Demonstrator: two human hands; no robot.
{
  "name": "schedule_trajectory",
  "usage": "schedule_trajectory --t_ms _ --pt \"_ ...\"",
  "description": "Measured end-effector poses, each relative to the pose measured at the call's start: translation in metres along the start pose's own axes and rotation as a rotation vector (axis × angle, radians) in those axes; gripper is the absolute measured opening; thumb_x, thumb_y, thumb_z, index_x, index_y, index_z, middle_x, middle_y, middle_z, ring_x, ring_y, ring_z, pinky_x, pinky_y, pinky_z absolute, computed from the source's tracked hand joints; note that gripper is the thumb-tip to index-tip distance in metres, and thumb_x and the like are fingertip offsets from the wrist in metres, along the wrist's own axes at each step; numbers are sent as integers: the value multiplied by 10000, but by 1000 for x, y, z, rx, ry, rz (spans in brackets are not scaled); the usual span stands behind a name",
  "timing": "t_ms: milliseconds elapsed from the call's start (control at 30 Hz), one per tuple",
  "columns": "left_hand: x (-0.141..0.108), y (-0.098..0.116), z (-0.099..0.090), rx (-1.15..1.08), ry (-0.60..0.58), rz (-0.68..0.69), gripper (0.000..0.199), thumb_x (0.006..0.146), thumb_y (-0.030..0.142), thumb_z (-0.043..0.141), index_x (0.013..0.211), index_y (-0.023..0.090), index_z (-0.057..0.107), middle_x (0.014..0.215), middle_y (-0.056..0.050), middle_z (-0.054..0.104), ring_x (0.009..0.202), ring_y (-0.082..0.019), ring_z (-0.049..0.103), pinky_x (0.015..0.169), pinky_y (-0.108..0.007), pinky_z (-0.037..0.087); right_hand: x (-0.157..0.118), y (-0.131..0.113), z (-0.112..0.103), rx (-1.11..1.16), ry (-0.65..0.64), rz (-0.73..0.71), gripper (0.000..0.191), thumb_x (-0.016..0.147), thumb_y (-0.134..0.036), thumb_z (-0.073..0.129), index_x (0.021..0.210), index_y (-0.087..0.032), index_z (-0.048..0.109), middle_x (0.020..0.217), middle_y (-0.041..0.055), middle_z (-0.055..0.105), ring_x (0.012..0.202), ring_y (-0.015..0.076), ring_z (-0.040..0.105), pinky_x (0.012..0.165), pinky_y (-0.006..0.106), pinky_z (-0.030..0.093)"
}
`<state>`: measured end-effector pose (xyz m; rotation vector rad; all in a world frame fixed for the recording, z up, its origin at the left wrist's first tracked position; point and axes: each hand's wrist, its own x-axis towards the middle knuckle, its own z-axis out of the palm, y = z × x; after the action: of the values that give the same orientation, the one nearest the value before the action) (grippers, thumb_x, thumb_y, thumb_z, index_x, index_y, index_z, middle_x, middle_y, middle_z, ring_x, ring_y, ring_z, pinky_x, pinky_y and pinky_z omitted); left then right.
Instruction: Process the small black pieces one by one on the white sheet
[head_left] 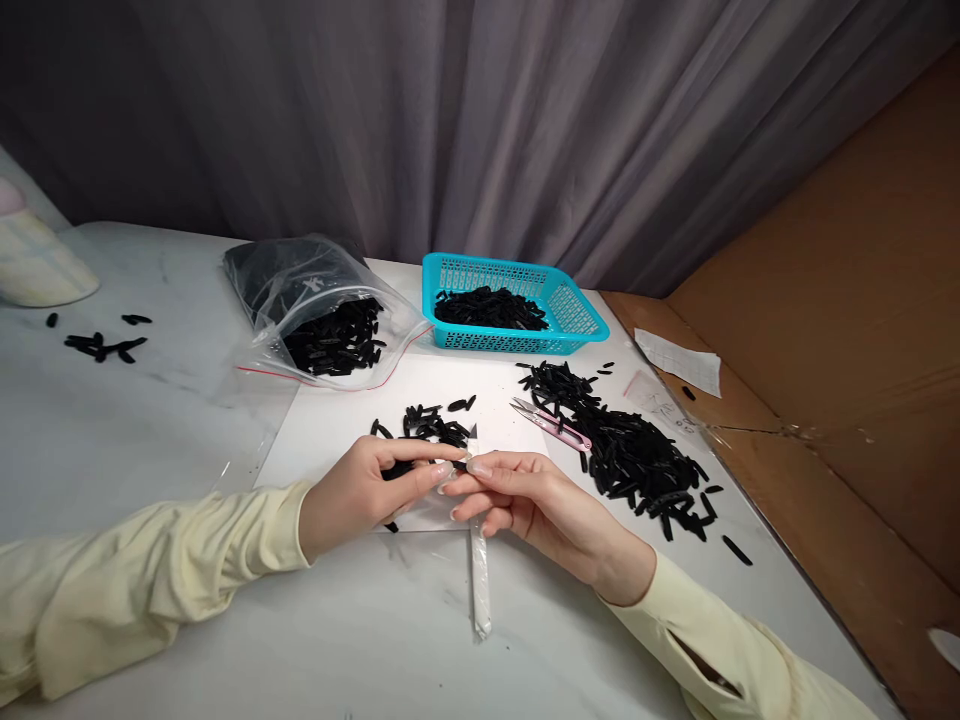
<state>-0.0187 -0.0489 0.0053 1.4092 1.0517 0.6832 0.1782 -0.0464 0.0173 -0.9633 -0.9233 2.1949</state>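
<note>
The left hand [367, 492] and the right hand [517, 500] meet near the front edge of the table [112, 440], about in the middle. Their fingertips touch each other. The left hand is curled around a few small black pieces [397, 470]. One piece is pinched between its thumb and first finger. The right hand pinches a thin white strip [478, 580] at its top end. The strip runs from the fingers back toward the front edge and lies flat on the table.

Both arms wear pale yellow sleeves [150, 580].

The hands rest on the front edge of a white sheet [337, 420]. A small heap [435, 425] of black pieces lies on the sheet, just behind the fingers. Pink snips [551, 423] lie at the right side of the sheet. Beside them, toward the right edge of the table, is a big pile [637, 455] of the same black pieces.

A blue basket [517, 305] sits at the back edge, with more black pieces inside. A clear bag [315, 310] lies left of the basket, open toward the sheet, with black pieces in it too. A few loose pieces [101, 345] lie far off near the left edge. A paper slip [679, 362] lies on the brown board [825, 400] past the right edge.
</note>
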Motion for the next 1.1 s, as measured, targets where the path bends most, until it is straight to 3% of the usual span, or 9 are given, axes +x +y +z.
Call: schedule_trajectory --t_ms 200,300,400,533,633,767,833,967,1100 --pt "1 3 1 -149 -33 -52 455 803 307 559 1189 67 577 420 105 290 375 -44 199 348 -174 172 0 3 -4 -75 24 -19 151 812 -233 628 842 -99 691 945 112 710 729 125 693 588 154 533" --pt "7 5 -1 -337 -32 -134 477 813 324 558 1224 83 537 456 101 314 374 -36 163 328 -160 137 -3 -9 -4 -221 103 -128 155 793 -256 648 833 -108 669 905 112 716 724 155 698 576 195 543" --pt "15 6 -6 -479 -39 -196 393 853 327 516 1166 96 575 472 95 314 367 -27 124 317 -151 96 5 -42 -7 -474 252 -371 161 781 -258 653 847 -111 649 898 120 716 740 190 699 564 241 552" --pt "21 6 -10 -557 -85 -256 392 900 388 440 1070 87 624 467 84 309 363 -26 98 311 -144 77 41 -99 -15 -919 457 -742 118 820 -219 586 852 -114 626 838 108 714 733 199 694 615 299 555" --pt "22 6 -11 -582 -100 -265 407 922 388 388 1081 89 615 452 78 324 354 -31 91 305 -141 77 67 -121 -18 -1321 537 -802 89 758 -102 615 840 -127 637 784 86 711 763 222 680 713 358 524" --pt "24 4 -12 -614 -132 -251 386 927 387 373 1069 104 595 437 77 342 343 -37 99 302 -134 96 62 -98 -2 -1486 476 -847 125 731 -52 627 729 -175 651 794 58 703 828 236 631 784 382 464" --pt "25 2 -12 -630 -143 -267 378 927 409 354 996 120 587 420 74 351 334 -43 106 296 -135 101 48 -73 10 -1563 339 -873 115 772 -79 609 728 -180 644 763 49 691 762 211 610 718 343 466" --pt "27 -3 -11 -628 -145 -255 388 881 519 393 764 165 502 384 74 340 326 -47 120 286 -140 104 29 -31 26 -1548 83 -885 140 843 -97 536 876 -186 639 816 63 654 768 193 568 677 308 476" --pt "27 -5 -11 -585 -172 -226 434 822 607 434 723 185 452 373 79 343 324 -43 121 291 -141 106 35 -16 25 -1503 -19 -907 215 873 -78 462 1004 -169 604 961 102 624 857 201 555 729 320 494"
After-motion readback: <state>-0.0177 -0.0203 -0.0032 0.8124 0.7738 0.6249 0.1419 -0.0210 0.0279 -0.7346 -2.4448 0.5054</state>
